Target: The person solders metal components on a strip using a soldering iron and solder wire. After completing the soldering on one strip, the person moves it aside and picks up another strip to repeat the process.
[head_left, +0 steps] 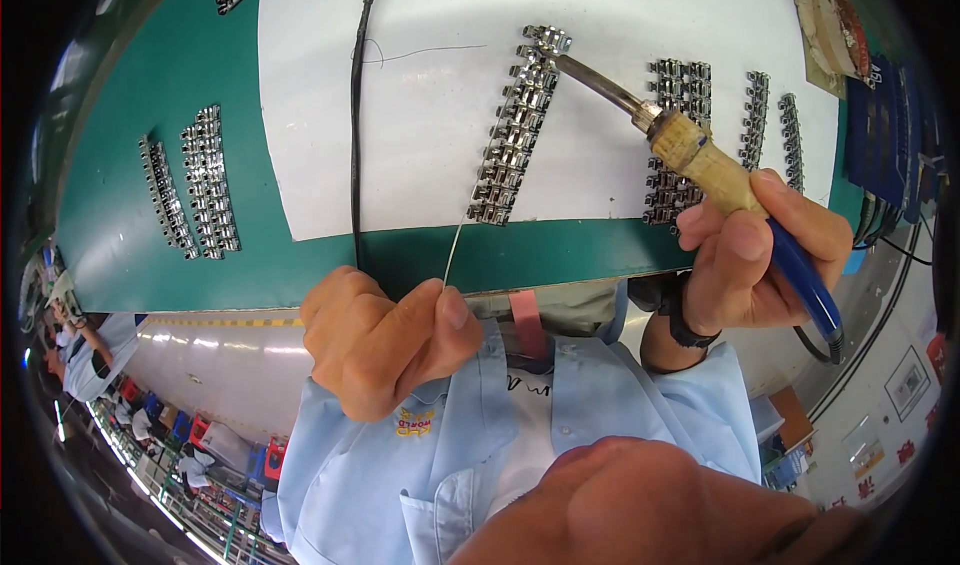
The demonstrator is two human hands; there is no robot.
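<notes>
Bench (110,250) first, green, stretching across the upper part of the view and bending with the lens. On top, white sheet (430,115), broad and pale, laid over the middle and right. Out at the far right, blue box (885,135), dark cables just beneath. Now soldering iron (722,173), tan at the front of the handle, blue at the rear, slanting up and leftward over the sheet. Around that handle, right hand (735,275), fingers curled in, firmly grasping, black band (690,330) at the wrist. Across to left hand (385,340), folded at the bench's near edge, thumb and forefinger pinching fine silvery wire (455,250). Down the sheet's left side, black cable (357,145). And centre stage, metal strip (515,130), shiny, toothed, lying tilted on the sheet, iron tip (575,68) right at the upper end; hard to tell from here whether touching or just above. Over to the right, wider block (680,85) of similar pieces, partly hidden behind iron and hand, then two narrow strips (754,120) beyond. On the green at left, another pair (208,180). Smallest of all, loose dark thread (430,51), trailing off beside the cable, well apart from the left hand.
</notes>
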